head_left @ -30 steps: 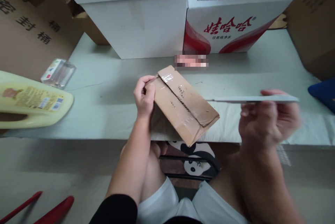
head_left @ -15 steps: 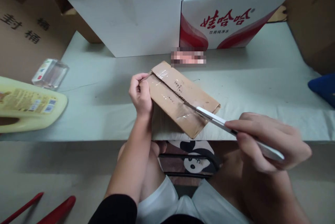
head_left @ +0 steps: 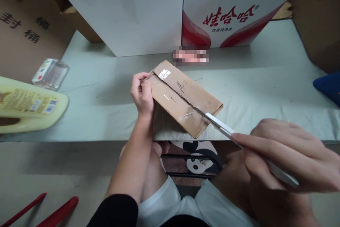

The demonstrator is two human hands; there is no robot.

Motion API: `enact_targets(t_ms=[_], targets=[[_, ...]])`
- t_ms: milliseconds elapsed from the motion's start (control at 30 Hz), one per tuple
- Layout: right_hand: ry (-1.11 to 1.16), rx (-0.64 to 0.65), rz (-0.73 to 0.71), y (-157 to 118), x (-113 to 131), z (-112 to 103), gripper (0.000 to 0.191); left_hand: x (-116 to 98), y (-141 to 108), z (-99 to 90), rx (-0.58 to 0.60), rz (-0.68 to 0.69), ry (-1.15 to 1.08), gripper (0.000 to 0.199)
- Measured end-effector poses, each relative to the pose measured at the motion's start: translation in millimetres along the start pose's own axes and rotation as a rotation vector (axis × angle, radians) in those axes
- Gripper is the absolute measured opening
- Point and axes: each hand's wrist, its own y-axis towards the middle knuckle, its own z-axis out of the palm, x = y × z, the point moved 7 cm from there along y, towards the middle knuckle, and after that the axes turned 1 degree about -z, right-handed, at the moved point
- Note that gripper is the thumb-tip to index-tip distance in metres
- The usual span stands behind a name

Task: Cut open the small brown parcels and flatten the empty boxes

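Note:
A small brown cardboard box with shiny tape lies slanted near the front edge of the pale green table. My left hand grips its upper left corner, thumb on top. In my right hand is a white utility knife, held with the fingers closed round its handle. The knife's blade meets the seam along the middle of the box, towards its lower right end. Where the blade tip lies within the seam is hard to see.
Behind stand a white box and a white and red carton. A yellow jug and a clear plastic container are at the left, a blue object at the right. A blurred patch lies beyond the small box.
The knife and my right hand have moved down and to the right, with the blade farther along the seam. My left hand and the box have hardly moved.

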Motion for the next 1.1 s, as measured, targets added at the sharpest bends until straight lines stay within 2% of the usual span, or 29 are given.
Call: enact_targets(t_ms=[167, 333, 467, 567, 633, 800, 867, 933, 1000, 1100], targets=[[0.049, -0.007, -0.096, -3, 2, 1, 0.033, 2, 1, -1.5, -0.009, -0.022, 0.006, 0.013], [0.004, 0.023, -0.025, -2, -1, 1, 0.033, -1, 1, -1.7, -0.006, 0.004, 0.003, 0.014], [0.062, -0.010, -0.123, -4, 1, 1, 0.035, -1, 1, -3.4, -0.025, 0.006, 0.005, 0.014], [0.038, -0.017, -0.114, -5, 1, -3, 0.034, -1, 2, -4.1, -0.027, 0.016, -0.003, 0.015], [0.003, -0.017, -0.058, -4, 3, -8, 0.032, 0, 2, -3.9, -0.022, 0.013, -0.008, 0.016], [-0.018, 0.042, 0.282, -5, 5, -12, 0.022, 4, 2, -3.4, -0.033, -0.036, -0.047, 0.016], [-0.005, 0.093, 0.327, -8, 6, -8, 0.017, 4, 2, -3.6, -0.036, -0.048, -0.053, 0.017], [0.050, 0.175, 0.274, -9, 8, 2, 0.015, 3, 1, -3.8, -0.028, -0.042, -0.047, 0.019], [0.111, 0.240, 0.148, -7, 11, 11, 0.010, 2, 1, -4.2, -0.020, -0.023, -0.044, 0.020], [0.097, 0.257, 0.027, -2, 12, 23, 0.006, 3, 1, -4.7, -0.012, -0.020, -0.042, 0.020]])
